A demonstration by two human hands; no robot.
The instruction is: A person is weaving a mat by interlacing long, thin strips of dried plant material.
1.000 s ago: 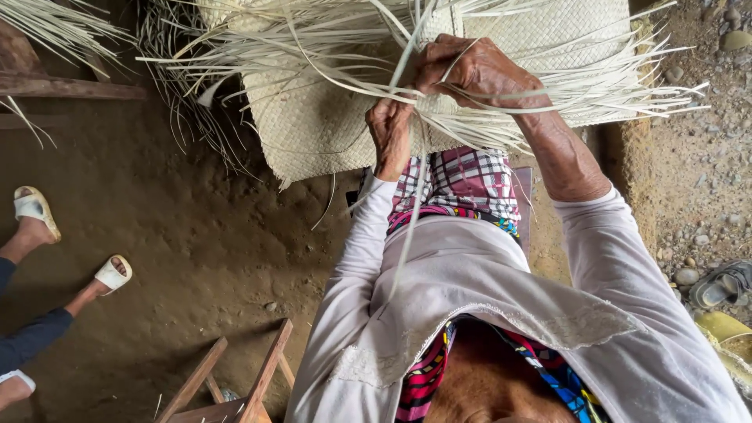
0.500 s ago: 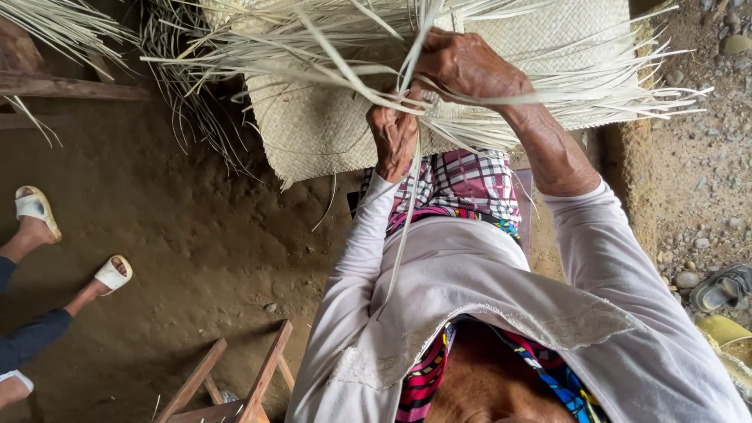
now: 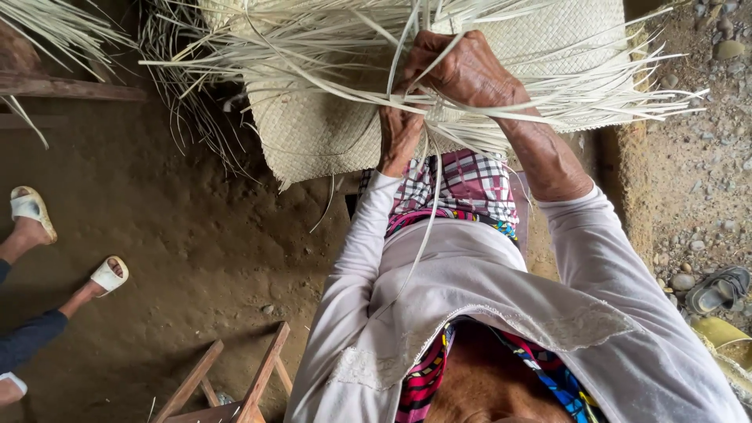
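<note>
Looking down from the head, the nearest thing is the person's own white blouse of thin soft cloth with a lace edge, and under it a bright patterned cloth; further down the lap lies a checked skirt. Both long sleeves reach forward to the work. The left hand is clenched around a few pale strips, flat and narrow like ribbon, one of which hangs loose down over the blouse. The right hand lies above it, fingers curled over a bundle of the same strips and pressing them on the mat. The mat is a woven sheet of dry straw colour with a fine checker texture, and it stands just beyond the knees, touching both hands; its unwoven ends spread out stiff to the left and right like a fringe. Compared with one second ago, the right hand has moved a little upward on the mat, and the left hand has stayed nearly at the same place under it. Beside the person, at the lower left, is a wooden frame. On the brown earth floor, well apart to the left, are another person's feet in white sandals. At the right edge lie grey pebbles and a dark sandal.
</note>
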